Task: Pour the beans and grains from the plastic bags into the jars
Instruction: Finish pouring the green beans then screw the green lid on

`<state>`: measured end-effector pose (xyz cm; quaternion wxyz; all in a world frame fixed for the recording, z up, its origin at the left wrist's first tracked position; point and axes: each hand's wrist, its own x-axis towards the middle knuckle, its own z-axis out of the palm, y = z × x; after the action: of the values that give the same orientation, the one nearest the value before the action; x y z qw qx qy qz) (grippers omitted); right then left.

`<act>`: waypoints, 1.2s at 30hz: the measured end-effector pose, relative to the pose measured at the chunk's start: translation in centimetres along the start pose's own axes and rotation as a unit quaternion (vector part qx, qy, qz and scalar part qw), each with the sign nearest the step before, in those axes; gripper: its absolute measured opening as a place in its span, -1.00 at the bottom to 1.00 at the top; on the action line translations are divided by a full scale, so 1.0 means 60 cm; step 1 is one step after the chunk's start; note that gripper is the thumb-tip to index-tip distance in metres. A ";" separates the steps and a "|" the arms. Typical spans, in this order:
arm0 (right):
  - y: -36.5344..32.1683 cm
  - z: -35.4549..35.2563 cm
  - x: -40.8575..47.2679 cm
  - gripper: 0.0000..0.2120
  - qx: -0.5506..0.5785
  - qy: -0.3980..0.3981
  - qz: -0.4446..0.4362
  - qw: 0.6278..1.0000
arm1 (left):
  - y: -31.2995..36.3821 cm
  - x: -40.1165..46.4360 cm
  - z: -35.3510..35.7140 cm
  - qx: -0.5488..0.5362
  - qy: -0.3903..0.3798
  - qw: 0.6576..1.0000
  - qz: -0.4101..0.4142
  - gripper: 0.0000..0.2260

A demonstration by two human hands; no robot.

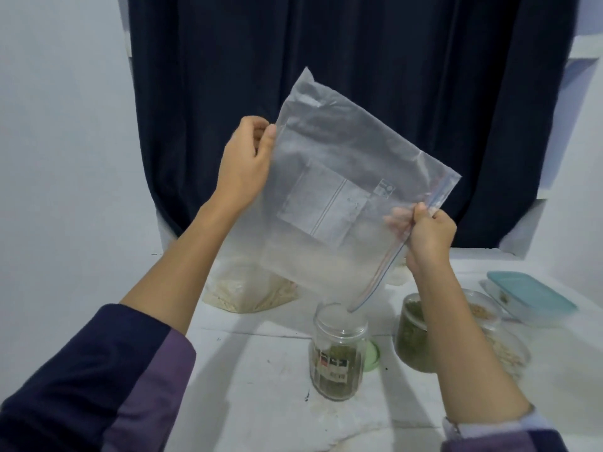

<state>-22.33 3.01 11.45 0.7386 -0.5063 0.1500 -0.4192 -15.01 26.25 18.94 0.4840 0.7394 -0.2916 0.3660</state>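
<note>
White tabletop [261, 386]; both hands [243, 171] [427, 233] pinch tilted zip bag [342, 190] over jar [337, 353]; leftover grains may miss mouth.

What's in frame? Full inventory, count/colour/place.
zip bag: 1, clear, looks empty, held up tilted, zip corner over labelled jar
labelled jar: 1, clear glass, green contents low down, table centre
second jar: 1, clear, green fill, right of it
grain bag: 1, clear, beige contents, table rear
lidded box: 1, teal lid, far right
curtain: 1, dark navy, behind
left hand: pinches bag's upper edge
right hand: grips zip end
</note>
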 end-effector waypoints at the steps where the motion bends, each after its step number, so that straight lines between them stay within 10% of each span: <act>1: 0.000 -0.004 0.005 -0.78 0.004 0.015 0.006 1.000 | -0.009 -0.002 0.003 0.005 0.019 1.000 0.010 -0.70; 5: -0.003 -0.032 0.036 -0.79 0.037 0.081 0.042 0.995 | -0.051 -0.033 0.028 0.105 0.033 0.993 0.054 -0.61; 13: -0.029 -0.121 0.119 -0.90 0.142 0.129 0.100 0.976 | -0.054 -0.136 0.184 0.208 -0.173 0.955 0.119 -0.21; 16: -0.036 -0.174 0.168 -0.67 0.168 0.104 0.135 0.971 | -0.006 -0.149 0.258 0.199 -0.209 0.953 0.094 -0.13; 24: -0.106 -0.334 0.251 -0.77 0.289 0.090 0.120 0.945 | 0.141 -0.163 0.485 0.019 -0.147 0.987 0.060 -0.51; 28: -0.148 -0.409 0.275 -0.84 0.208 0.096 0.067 0.971 | 0.208 -0.165 0.564 -0.139 -0.131 0.981 -0.044 -0.87; 36: -0.219 -0.492 0.347 -0.83 0.076 -0.013 -0.012 0.997 | 0.299 -0.175 0.644 -0.327 -0.181 0.871 -0.319 -0.80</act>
<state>-34.96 -33.18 14.08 0.7717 -0.4557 0.1018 -0.4318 -25.01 -15.35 9.14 0.7273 0.6451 -0.2252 -0.0645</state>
